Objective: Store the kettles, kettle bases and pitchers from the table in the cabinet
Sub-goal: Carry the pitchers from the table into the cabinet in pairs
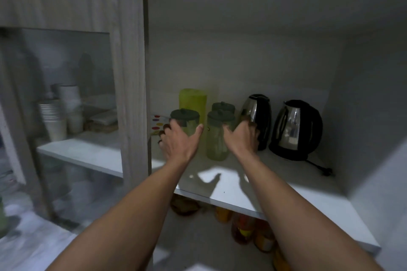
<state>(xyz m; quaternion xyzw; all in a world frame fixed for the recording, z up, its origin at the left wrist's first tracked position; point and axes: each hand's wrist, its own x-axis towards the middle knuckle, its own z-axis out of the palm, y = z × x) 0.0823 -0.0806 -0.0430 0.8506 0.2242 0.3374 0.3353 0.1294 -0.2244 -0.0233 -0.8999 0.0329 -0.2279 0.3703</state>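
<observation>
On the open cabinet's white shelf [286, 182] stand two steel-and-black kettles. My right hand [242, 136] rests its fingers against the lower body of the left kettle [258, 110], thumb spread apart. The right kettle [295, 125] sits on a black kettle base [286, 155]. My left hand [178, 141] wraps around a clear pitcher with a dark lid [185, 116], thumb on its right side and fingers on its left. Two more dark-lidded pitchers [220, 136] stand between my hands, with a tall yellow-green pitcher [192, 101] behind.
A black cord with its plug [328, 170] trails right of the base. A dotted box [157, 122] sits at the shelf's left. The glass door [66, 86] on the left shows stacked cups [55, 121]. Jars [244, 229] fill the shelf below.
</observation>
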